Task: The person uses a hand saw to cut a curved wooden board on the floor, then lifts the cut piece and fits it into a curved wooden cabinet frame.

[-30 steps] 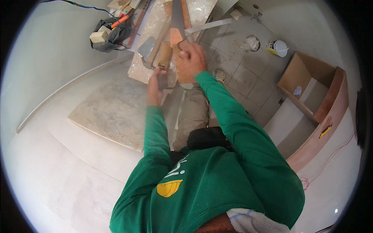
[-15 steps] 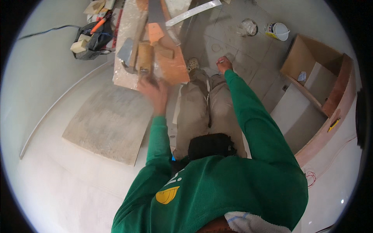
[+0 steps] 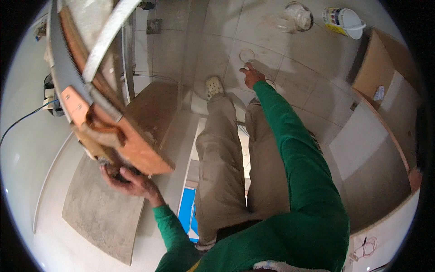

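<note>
My left hand (image 3: 129, 181) is at the near end of a raised bench, its fingers curled around something dark that I cannot make out. Just beyond it lies a handsaw (image 3: 68, 59) with a toothed grey blade and a wooden grip. The saw rests along an orange-brown board (image 3: 145, 154). Beside the blade, a flat metal strip (image 3: 106, 43) slants across. Over the tiled floor, my right hand (image 3: 253, 77) reaches forward with bent fingers drawn together. Whatever small thing it may hold is too small to name. A ring-shaped thing (image 3: 247, 55) lies on the floor beyond it.
A large dusty panel (image 3: 99, 204) leans at the lower left. White bucket (image 3: 351, 22) and a plastic-wrapped container (image 3: 297, 17) stand on the floor at the far right. An open wooden cabinet frame (image 3: 385, 122) fills the right side. A thin red wire (image 3: 370, 247) lies at lower right.
The view has swung, so the bench and its tools now appear farther left and nearer. My left hand stays at the bench's near end; my right hand's fingers look less tightly closed.
</note>
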{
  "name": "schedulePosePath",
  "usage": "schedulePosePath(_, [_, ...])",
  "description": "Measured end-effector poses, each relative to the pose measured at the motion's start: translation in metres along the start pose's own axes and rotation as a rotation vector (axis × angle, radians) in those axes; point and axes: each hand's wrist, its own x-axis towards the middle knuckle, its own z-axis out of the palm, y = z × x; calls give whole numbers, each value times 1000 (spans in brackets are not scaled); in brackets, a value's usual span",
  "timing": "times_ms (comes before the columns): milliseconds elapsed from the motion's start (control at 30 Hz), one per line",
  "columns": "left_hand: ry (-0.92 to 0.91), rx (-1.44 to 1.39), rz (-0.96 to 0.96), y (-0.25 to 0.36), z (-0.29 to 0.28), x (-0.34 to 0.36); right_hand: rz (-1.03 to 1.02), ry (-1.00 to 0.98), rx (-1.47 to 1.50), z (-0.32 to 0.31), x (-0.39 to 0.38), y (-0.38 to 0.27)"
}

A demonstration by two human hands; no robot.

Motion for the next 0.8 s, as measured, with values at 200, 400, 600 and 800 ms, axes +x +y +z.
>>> schedulePosePath(200, [66, 159, 37, -14, 5, -4, 3, 28, -156, 69, 75, 54])
schedulePosePath(400, [59, 244, 102, 2, -1, 2, -6, 508, 195, 41, 18, 32])
schedulePosePath(600, [-39, 329, 27, 28, -25, 14, -151, 994, 821, -150, -177, -114])
schedulePosePath(800, [-170, 239, -47, 33, -48, 21, -706, 1068, 177, -341, -275, -306])
